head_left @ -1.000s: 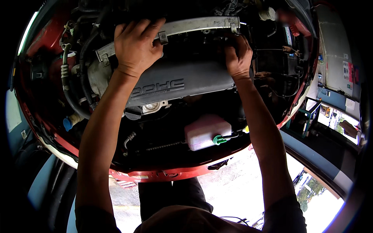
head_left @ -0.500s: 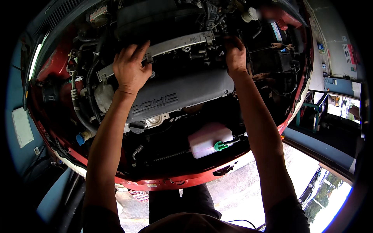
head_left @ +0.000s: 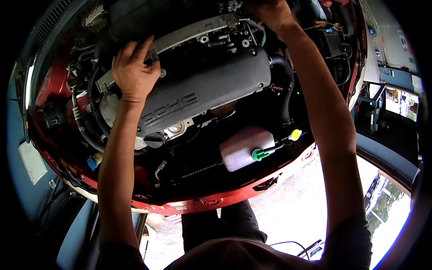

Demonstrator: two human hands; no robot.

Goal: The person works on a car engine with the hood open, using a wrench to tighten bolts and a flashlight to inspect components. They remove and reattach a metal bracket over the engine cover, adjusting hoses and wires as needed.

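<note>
A long silver metal bar point(head_left: 189, 32) lies slantwise across the car engine, behind the black engine cover point(head_left: 198, 92). My left hand point(head_left: 135, 69) rests over the bar's left part, fingers spread, thumb beside a small dark clip point(head_left: 153, 56). Beyond the bar's right end, my right hand point(head_left: 272, 15) reaches into the far part of the engine bay. Its fingers are mostly lost in shadow at the picture's upper edge, so what they touch is hidden. Close below that hand are thin hoses and metal fittings point(head_left: 245, 43).
A pinkish-white fluid tank point(head_left: 245, 150) with a green cap point(head_left: 259, 155) stands near the red front edge point(head_left: 225, 201). Right of it are a yellow cap point(head_left: 295, 134) and a thick black hose point(head_left: 285, 90). A blue cap point(head_left: 92, 163) sits at left. The battery point(head_left: 334, 45) is at far right.
My right hand has moved farther away from me, past the bar's right end. My left hand stays on the bar. The view has shifted, uncovering the black hose and yellow cap.
</note>
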